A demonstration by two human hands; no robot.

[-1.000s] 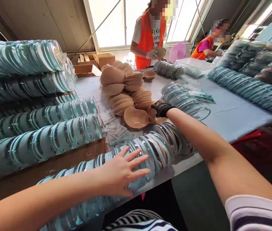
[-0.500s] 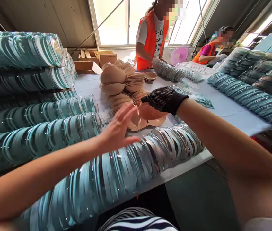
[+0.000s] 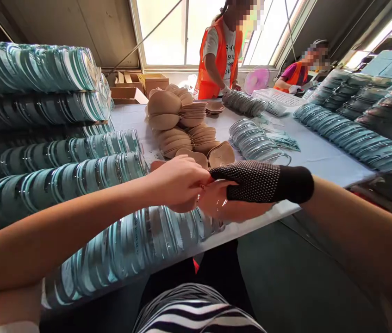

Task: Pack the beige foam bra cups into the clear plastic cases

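Both hands meet above the near row of clear packages. My right hand (image 3: 251, 182), in a black dotted glove, is closed on a beige bra cup (image 3: 233, 208) whose underside shows below the glove. My bare left hand (image 3: 182, 182) has its fingers closed at the inner edge of the held cups, touching the right fingertips. A sliver of beige shows behind the left hand; most of what it grips is hidden. Just beyond lie two loose bra cups (image 3: 221, 155) and a pile of stacked bra cups (image 3: 164, 111).
Rows of clear round packages (image 3: 57, 175) are stacked at left; another row (image 3: 154, 236) lies along the near table edge. More packages (image 3: 254, 138) lie beyond my right hand, others (image 3: 351, 134) at far right. Two people in orange vests work across the white-covered table (image 3: 334, 157).
My right hand has drawn back from the pile toward me with a bra cup. My left hand, open before, has closed and come together with it.
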